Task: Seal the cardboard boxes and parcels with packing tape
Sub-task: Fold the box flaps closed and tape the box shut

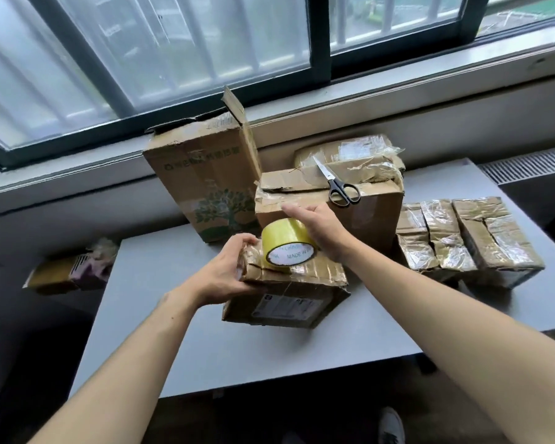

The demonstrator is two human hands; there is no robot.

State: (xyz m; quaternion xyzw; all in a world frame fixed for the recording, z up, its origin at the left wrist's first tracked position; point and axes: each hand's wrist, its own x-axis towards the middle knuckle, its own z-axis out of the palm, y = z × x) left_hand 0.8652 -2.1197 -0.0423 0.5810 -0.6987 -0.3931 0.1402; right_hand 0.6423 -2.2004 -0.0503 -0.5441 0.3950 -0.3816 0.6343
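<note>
Left hand [228,274] grips the left end of the crumpled brown taped cardboard parcel [289,293] on the grey table [205,347], fingers curled over its top. Right hand [319,230] lies over the yellow packing-tape roll [284,243] standing on the parcel; whether it clamps the roll cannot be told.

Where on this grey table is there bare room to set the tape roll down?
Bare table along the near edge, in front of the small box, and left of it, before the tall box. Crowded at the back and right: box with scissors, taped parcels.

Scissors [333,183], window [189,59], perhaps a shoe [391,426]
</note>
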